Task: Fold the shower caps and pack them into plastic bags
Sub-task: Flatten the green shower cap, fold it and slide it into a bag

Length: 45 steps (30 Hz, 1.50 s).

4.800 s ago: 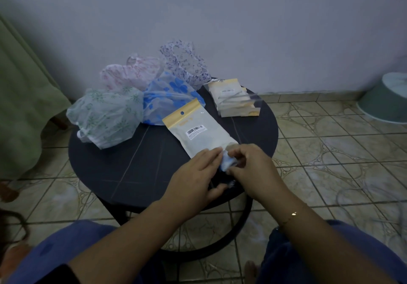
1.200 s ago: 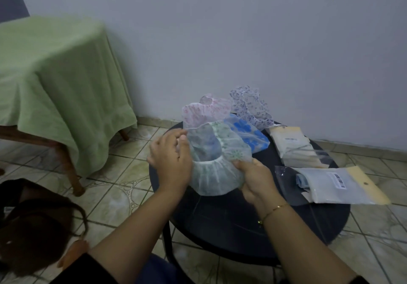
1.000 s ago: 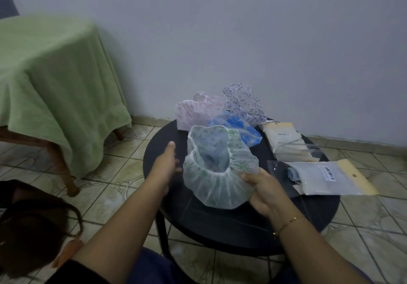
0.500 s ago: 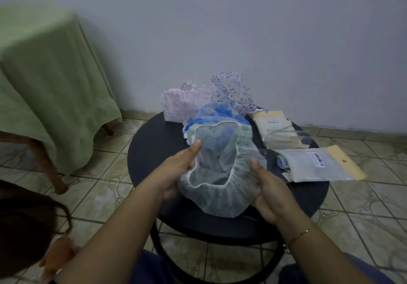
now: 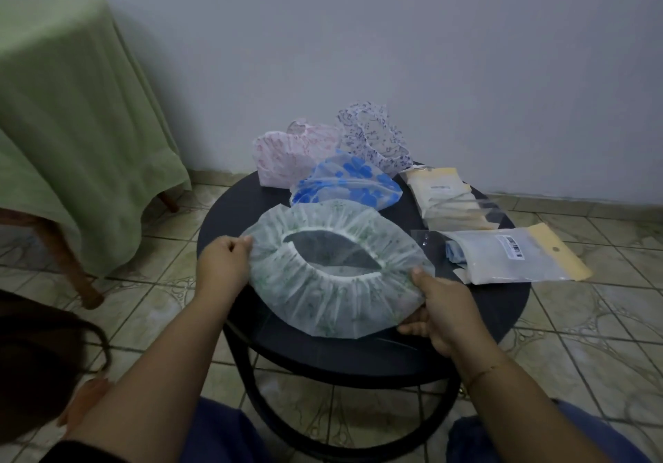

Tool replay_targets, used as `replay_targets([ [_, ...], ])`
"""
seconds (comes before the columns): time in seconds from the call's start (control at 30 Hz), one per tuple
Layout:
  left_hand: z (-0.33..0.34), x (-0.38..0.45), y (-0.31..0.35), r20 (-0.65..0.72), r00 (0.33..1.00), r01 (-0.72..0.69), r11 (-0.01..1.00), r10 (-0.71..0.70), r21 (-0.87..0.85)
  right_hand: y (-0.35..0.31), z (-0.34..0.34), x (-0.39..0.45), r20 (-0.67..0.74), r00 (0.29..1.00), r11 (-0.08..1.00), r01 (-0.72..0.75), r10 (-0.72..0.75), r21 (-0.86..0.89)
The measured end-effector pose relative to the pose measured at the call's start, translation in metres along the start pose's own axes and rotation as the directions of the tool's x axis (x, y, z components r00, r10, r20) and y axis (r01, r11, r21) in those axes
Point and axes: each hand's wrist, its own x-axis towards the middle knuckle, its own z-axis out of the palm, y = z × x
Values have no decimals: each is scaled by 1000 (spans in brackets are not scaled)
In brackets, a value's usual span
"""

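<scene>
Now you have the green-patterned shower cap (image 5: pixel 333 283) stretched flat over the near part of the round bench (image 5: pixel 502 319), opening upward, your left hand (image 5: pixel 222 265) pinching its left edge and your right hand (image 5: pixel 441 304) gripping its right edge with curled fingers (image 5: pixel 412 328). This looks like the start of folding. Next, bring one edge over onto the other, halving it neatly, before reaching for the stack of empty plastic bags (image 5: pixel 445 197).

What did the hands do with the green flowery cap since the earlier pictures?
The left hand and right hand picked the green-print shower cap off the pile and pulled it from a puffy bunch out wide and flat over the round table, each gripping one edge. The packed bag, set aside on the right earlier, stayed put, as did the blue-flower cap.
</scene>
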Motion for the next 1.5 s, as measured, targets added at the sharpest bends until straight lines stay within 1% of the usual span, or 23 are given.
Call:
replay_targets([
  [0.07, -3, 6, -8, -21, 998, -55, 977, 61, 208, -2, -2, 0, -11, 1000, 990, -3, 1, -142],
  [0.13, -4, 12, -15, -16, 997, -66, 932, 77, 356, -3, -2, 1, -19, 1000, 930, 0, -8, -367],
  [0.2, -3, 13, -20, -17, 997, -55, 900, 69, 433, -3, 1, 2, -19, 999, 804, 15, -33, -595],
  [0.3, -3, 12, -20, 17, 994, -100, 869, 105, 484, 0, 4, 5, 21, 985, 641, 129, -174, -757],
  [0.37, -4, 14, -22, 90, 986, -168, 881, 143, 442, -2, 4, 1, 64, 964, 629, 218, -258, -746],
  [0.43, -6, 18, -24, 183, 974, -191, 913, 131, 361, -9, 4, -6, 153, 948, 624, 300, -278, -721],
  [0.47, -7, 19, -21, 219, 970, -167, 942, 104, 291, -13, 3, -8, 200, 942, 609, 328, -271, -722],
  [0.53, -7, 20, -13, 247, 969, -47, 991, 15, 122, -20, 2, -9, 244, 941, 578, 336, -233, -744],
  [0.57, -7, 22, -11, 254, 967, 2, 999, -10, 32, -24, 0, -9, 236, 949, 551, 313, -207, -774],
  [0.63, -10, 24, -4, 282, 959, 48, 995, -20, -93, -33, 0, -10, 162, 971, 443, 226, -176, -868],
  [0.7, -10, 27, -5, 332, 943, 82, 979, -16, -186, -39, 2, -9, 103, 965, 337, 183, -242, -924],
  [0.73, -8, 29, -6, 330, 944, 96, 971, -18, -221, -41, 4, -7, 102, 951, 319, 197, -292, -927],
  [0.77, -7, 29, -5, 327, 945, 106, 966, -24, -236, -41, 6, -3, 126, 929, 345, 251, -347, -905],
  [0.83, -3, 31, -4, 320, 947, 100, 964, -17, -246, -40, 13, 6, 173, 900, 515, 377, -400, -770],
  [0.9, 1, 32, 0, 314, 949, 94, 956, -3, -276, -36, 20, 14, 211, 903, 659, 419, -374, -624],
  [0.93, 2, 32, 1, 313, 950, 77, 958, 13, -275, -32, 21, 17, 229, 907, 687, 417, -352, -595],
  [1.0, 3, 32, 3, 285, 957, 9, 976, 55, -218, -24, 21, 23, 246, 919, 702, 394, -308, -593],
  [1.1, -2, 30, 5, 233, 969, -67, 994, 87, -89, -16, 18, 26, 204, 955, 795, 291, -214, -531],
  [1.17, -8, 29, 7, 264, 961, -83, 996, 85, -18, -11, 16, 27, 158, 970, 798, 241, -184, -553],
  [1.27, -15, 24, 13, 325, 945, -14, 987, -38, 158, -10, 15, 28, 105, 978, 766, 204, -178, -609],
  [1.33, -17, 21, 15, 391, 908, 55, 967, -152, 248, -12, 15, 26, 90, 984, 781, 175, -152, -600],
  [1.4, -19, 18, 13, 480, 853, 85, 963, -202, 255, -15, 16, 23, 110, 988, 823, 150, -107, -548],
  [1.5, -18, 14, 11, 559, 820, 49, 988, -124, 148, -21, 19, 18, 130, 991, 885, 79, -21, -458],
])
